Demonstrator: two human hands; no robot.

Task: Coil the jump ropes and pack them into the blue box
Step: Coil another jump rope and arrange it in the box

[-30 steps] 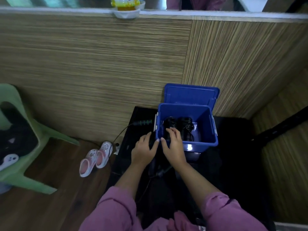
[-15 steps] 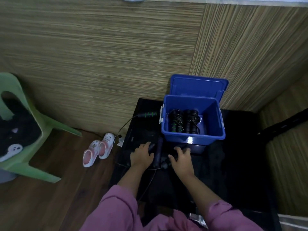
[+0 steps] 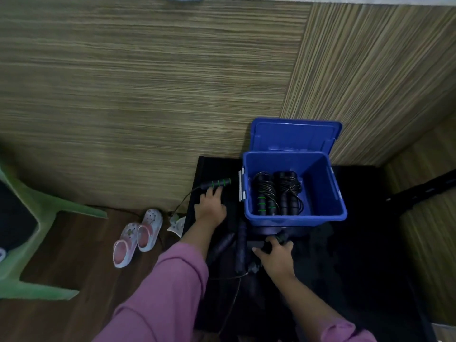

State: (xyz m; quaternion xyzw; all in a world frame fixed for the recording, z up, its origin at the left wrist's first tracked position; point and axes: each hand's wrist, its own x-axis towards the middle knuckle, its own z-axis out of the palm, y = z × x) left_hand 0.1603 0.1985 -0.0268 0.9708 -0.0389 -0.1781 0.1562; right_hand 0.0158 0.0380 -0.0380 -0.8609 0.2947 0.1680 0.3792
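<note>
Head view, step in hand: gathering the next jump rope from the black bench (image 3: 357, 243); judged early in that rope's coiling, with two ropes already packed.
Head view, left hand (image 3: 209, 207): at 10 o'clock from the frame's centre-bottom, fingers reaching flat toward the green-banded handle (image 3: 217, 183); fingertips at or just short of it, contact cannot be told; nothing held.
Head view, right hand (image 3: 276, 255): at 6 o'clock of the blue box (image 3: 320, 183), fingers curled round a dark handle end (image 3: 282, 236).
Head view, how to do it well: judged best to take the green-banded handle fully in the palm, bring it to the other handle, then wind the thin cord (image 3: 185, 201) in even loops so that it does not snag on the loose purple handles (image 3: 240, 243) lying between the hands.
Head view, risk: the cord trails off the bench's 9 o'clock edge toward the floor; a quick pull may drag or tangle it.
Head view, packed ropes (image 3: 276, 193): two coiled bundles side by side in the box's left half, dark handles wrapped in thin black cord, one with green bands.
Head view, blue box: open, lid (image 3: 296, 137) leaning back at 12 o'clock against the wall; right half unfilled.
</note>
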